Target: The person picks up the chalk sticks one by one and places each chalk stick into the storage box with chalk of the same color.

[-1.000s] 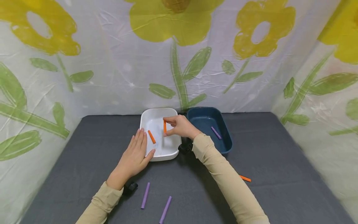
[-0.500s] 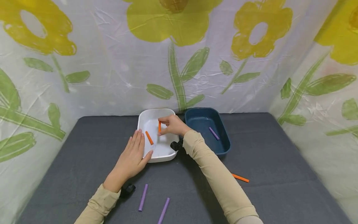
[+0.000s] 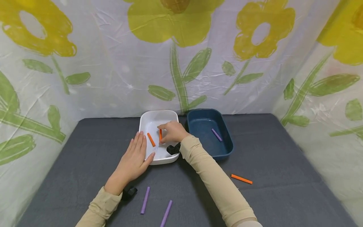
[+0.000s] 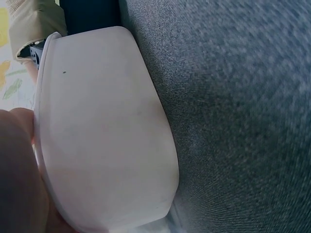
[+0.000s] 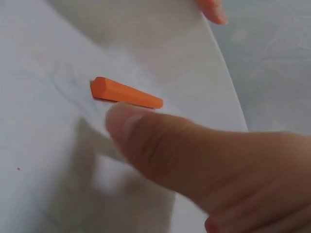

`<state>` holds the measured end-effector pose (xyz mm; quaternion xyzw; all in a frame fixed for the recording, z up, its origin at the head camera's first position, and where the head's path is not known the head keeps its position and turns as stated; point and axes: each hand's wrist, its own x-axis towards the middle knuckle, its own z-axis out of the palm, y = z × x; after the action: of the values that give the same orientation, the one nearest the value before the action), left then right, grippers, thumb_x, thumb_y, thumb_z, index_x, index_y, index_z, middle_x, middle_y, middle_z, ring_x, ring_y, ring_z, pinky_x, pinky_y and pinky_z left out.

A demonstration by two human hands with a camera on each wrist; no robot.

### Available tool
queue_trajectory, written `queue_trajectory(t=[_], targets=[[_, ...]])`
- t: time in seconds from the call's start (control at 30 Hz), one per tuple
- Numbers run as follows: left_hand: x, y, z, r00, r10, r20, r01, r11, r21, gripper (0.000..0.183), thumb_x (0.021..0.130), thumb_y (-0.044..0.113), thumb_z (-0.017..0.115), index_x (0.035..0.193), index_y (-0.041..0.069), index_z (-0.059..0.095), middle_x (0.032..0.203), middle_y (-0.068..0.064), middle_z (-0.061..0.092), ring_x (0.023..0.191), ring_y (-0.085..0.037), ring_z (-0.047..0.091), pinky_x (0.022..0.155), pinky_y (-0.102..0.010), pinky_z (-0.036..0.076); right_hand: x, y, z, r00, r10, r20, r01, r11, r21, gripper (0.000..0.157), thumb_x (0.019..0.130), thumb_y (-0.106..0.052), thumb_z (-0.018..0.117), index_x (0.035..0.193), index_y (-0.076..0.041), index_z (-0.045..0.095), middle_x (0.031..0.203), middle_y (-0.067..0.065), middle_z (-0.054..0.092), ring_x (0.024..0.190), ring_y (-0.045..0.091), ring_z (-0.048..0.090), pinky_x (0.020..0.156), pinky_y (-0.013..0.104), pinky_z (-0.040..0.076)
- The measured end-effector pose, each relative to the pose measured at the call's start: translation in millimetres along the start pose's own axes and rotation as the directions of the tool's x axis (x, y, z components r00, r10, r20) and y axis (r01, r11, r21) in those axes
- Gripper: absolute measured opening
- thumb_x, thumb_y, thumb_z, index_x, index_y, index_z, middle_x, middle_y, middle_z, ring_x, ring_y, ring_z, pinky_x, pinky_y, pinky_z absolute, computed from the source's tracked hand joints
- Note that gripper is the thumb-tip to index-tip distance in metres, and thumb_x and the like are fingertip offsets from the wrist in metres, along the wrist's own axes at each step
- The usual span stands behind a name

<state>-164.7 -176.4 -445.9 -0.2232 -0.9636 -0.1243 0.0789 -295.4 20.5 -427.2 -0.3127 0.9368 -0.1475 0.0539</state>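
My left hand rests with straight fingers along the left rim of a white plastic tub. In the left wrist view the tub's outer wall fills the middle, fingers at its rim. Inside the tub, low over its floor, my right hand pinches an orange stick upright between thumb and fingers. A second orange stick lies on the tub floor to its left. Seen close in the right wrist view, that lying stick has flat-sided facets, and my right thumb is beside it.
A dark blue tub with one purple stick in it stands right of the white one. On the grey cloth lie another orange stick and two purple sticks nearer me. A flower-printed curtain closes the back.
My right hand has moved down and slightly left, bringing the pinched orange stick closer to the white tub's floor. My left hand stays at the rim. The view shifted slightly.
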Motion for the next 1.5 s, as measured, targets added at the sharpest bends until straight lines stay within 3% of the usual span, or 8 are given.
queue_trajectory(t=[0.13,0.33,0.43,0.57,0.97,1.1,1.27,1.5], targets=[[0.0,0.3,-1.2,1.0,-0.004,0.0,0.004,1.0,-0.003,0.078,0.103,0.04,0.046,0.149,-0.017,0.019,0.16,-0.031,0.01,0.149,-0.042,0.007,0.118,-0.056,0.014,1.4,-2.6,2.3,1.0,0.002,0.025,0.001,0.995,-0.104,0.067,0.074,-0.042,0.086,0.135,-0.022,0.065,0.12,-0.003,0.07,0.105,0.016,0.065,0.088,0.033,0.052],[-0.5,-0.7,-1.1,1.0,-0.001,-0.001,0.001,1.0,0.004,0.078,0.103,0.04,0.046,0.149,-0.017,0.02,0.16,-0.031,0.011,0.149,-0.042,0.007,0.118,-0.055,0.014,1.2,-4.5,3.9,0.998,-0.015,0.058,0.024,0.987,-0.162,0.064,0.074,-0.044,0.086,0.132,-0.022,0.067,0.113,-0.006,0.072,0.1,0.014,0.065,0.087,0.032,0.052],[0.4,-1.3,0.9,1.0,0.002,-0.009,-0.002,1.0,-0.002,0.078,0.103,0.04,0.047,0.149,-0.017,0.02,0.16,-0.031,0.01,0.149,-0.042,0.008,0.118,-0.055,0.014,1.1,-3.7,4.8,0.997,-0.039,0.071,0.052,0.979,-0.197,0.044,0.076,-0.045,0.084,0.112,-0.024,0.074,0.092,-0.01,0.071,0.083,0.012,0.063,0.074,0.028,0.05],[1.5,-1.4,2.6,1.0,0.003,-0.014,-0.003,1.0,-0.003,0.078,0.103,0.04,0.046,0.149,-0.017,0.02,0.16,-0.031,0.01,0.149,-0.042,0.007,0.119,-0.055,0.013,1.4,-2.1,5.8,0.994,-0.067,0.082,0.084,0.971,-0.222,0.027,0.078,-0.046,0.082,0.088,-0.025,0.069,0.071,-0.012,0.061,0.067,0.01,0.055,0.062,0.027,0.043],[1.3,-0.7,1.9,1.0,0.002,-0.004,-0.002,1.0,-0.002,0.078,0.103,0.039,0.047,0.149,-0.018,0.019,0.16,-0.032,0.01,0.149,-0.042,0.006,0.118,-0.055,0.013,1.6,-3.2,5.8,0.995,-0.056,0.086,0.073,0.974,-0.214,0.03,0.075,-0.047,0.084,0.086,-0.025,0.068,0.07,-0.012,0.06,0.068,0.009,0.056,0.062,0.027,0.045],[1.6,0.1,0.6,1.0,0.001,-0.001,-0.001,1.0,-0.006,0.078,0.103,0.039,0.047,0.149,-0.018,0.02,0.159,-0.032,0.01,0.149,-0.043,0.007,0.118,-0.056,0.014,1.3,-2.9,5.4,0.996,-0.042,0.073,0.057,0.977,-0.207,0.037,0.075,-0.049,0.084,0.099,-0.023,0.072,0.078,-0.01,0.066,0.075,0.01,0.059,0.068,0.028,0.048],[1.6,0.9,0.4,1.0,-0.001,0.002,0.001,1.0,-0.001,0.078,0.103,0.039,0.046,0.149,-0.018,0.019,0.159,-0.032,0.01,0.149,-0.043,0.007,0.118,-0.056,0.014,-0.6,-3.4,3.8,0.999,-0.03,0.027,0.035,0.984,-0.172,0.066,0.076,-0.051,0.082,0.131,-0.019,0.066,0.099,-0.006,0.072,0.092,0.013,0.065,0.083,0.031,0.052],[0.1,1.0,1.0,1.0,-0.002,-0.003,0.002,1.0,-0.002,0.077,0.104,0.039,0.046,0.149,-0.017,0.019,0.16,-0.032,0.01,0.149,-0.042,0.006,0.118,-0.056,0.014,0.1,-1.0,5.5,0.999,-0.04,-0.022,0.037,0.992,-0.122,0.078,0.078,-0.06,0.076,0.139,-0.015,0.059,0.108,-0.005,0.071,0.097,0.011,0.066,0.083,0.031,0.053]])
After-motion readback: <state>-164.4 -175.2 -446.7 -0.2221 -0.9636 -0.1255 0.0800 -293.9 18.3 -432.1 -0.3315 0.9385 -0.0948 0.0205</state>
